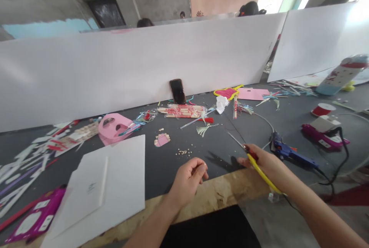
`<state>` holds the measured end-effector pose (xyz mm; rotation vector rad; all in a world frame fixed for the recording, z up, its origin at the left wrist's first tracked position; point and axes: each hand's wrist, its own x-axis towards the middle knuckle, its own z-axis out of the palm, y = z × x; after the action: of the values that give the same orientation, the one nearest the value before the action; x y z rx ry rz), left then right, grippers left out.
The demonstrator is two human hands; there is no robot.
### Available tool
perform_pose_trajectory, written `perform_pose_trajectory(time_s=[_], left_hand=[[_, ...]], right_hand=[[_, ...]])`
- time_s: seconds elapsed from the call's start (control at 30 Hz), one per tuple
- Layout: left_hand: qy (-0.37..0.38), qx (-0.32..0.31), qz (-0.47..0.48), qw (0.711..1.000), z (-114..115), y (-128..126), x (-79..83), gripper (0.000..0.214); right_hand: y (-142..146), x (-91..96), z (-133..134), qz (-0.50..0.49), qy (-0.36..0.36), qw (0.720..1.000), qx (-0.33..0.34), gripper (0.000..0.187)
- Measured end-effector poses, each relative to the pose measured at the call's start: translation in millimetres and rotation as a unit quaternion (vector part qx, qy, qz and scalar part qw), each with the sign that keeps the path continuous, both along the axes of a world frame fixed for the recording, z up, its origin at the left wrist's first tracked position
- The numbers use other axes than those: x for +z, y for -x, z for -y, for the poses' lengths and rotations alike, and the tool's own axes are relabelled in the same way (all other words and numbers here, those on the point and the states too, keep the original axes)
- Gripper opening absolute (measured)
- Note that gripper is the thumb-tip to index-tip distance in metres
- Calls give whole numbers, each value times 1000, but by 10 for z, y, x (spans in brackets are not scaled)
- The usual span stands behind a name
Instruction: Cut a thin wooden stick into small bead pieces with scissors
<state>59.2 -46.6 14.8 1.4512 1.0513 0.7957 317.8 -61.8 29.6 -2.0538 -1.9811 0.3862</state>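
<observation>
My right hand [263,161] grips scissors [266,177] with yellow and red handles, over the table's front edge. Their metal blade points up and left. My left hand [188,179] is closed at the edge, thumb pressed to curled fingers; anything in the pinch is too small to make out. Just beyond it lies a scatter of small pale beads or bits [184,152]. Farther off rests a small pink piece [162,139] with similar bits stuck along its rim. To the right of my right hand lies a blue glue gun [292,154].
White boards [72,202] lie at left beside a pink cut-out [115,128] and strips. A phone [177,91] leans on the white partition [129,67]. Packaged sticks [184,110], a pink-yellow fan shape [227,93], a power strip [325,136], ribbon spool [323,109] and bottle [341,75] stand around.
</observation>
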Motion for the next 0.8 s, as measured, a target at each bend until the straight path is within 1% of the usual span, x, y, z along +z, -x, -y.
perform_pose_trajectory(time_s=[0.07, 0.13, 0.2, 0.27, 0.33, 0.37, 0.4, 0.47, 0.5, 0.57, 0.63, 0.73, 0.8], left_hand=[[-2, 13, -14, 1000, 54, 90, -2, 26], [-12, 26, -33, 999, 112, 169, 5, 25], [-33, 35, -62, 997, 173, 244, 2, 25], [-62, 39, -99, 992, 235, 319, -26, 26], [-90, 43, -132, 986, 295, 393, -87, 26], [-100, 47, -142, 984, 323, 426, -127, 25], [-105, 51, -147, 982, 349, 456, -172, 24], [-104, 64, -144, 982, 391, 503, -266, 23], [-100, 70, -140, 982, 405, 519, -310, 23], [-89, 85, -127, 984, 419, 540, -383, 23], [-71, 103, -101, 987, 416, 553, -429, 25], [-35, 130, -52, 990, 396, 567, -452, 28], [-20, 133, -36, 990, 382, 573, -451, 29]], right_hand=[[-41, 3, -124, 76, 3, 997, 4, 45], [-6, 2, -257, 113, 9, 993, 29, 47], [82, -5, -377, 124, 19, 990, 60, 46], [176, -5, -472, 135, 26, 986, 90, 49], [237, 17, -549, 144, 36, 982, 115, 54], [250, 39, -589, 149, 45, 980, 124, 53], [250, 66, -636, 153, 55, 978, 127, 49], [225, 128, -760, 166, 73, 977, 115, 31], [207, 155, -841, 174, 74, 977, 101, 27], [171, 184, -1027, 186, 64, 978, 68, 27], [150, 167, -1220, 188, 47, 980, 47, 30], [154, 57, -1455, 182, 39, 982, 29, 31], [170, -40, -1557, 178, 38, 983, 14, 31]])
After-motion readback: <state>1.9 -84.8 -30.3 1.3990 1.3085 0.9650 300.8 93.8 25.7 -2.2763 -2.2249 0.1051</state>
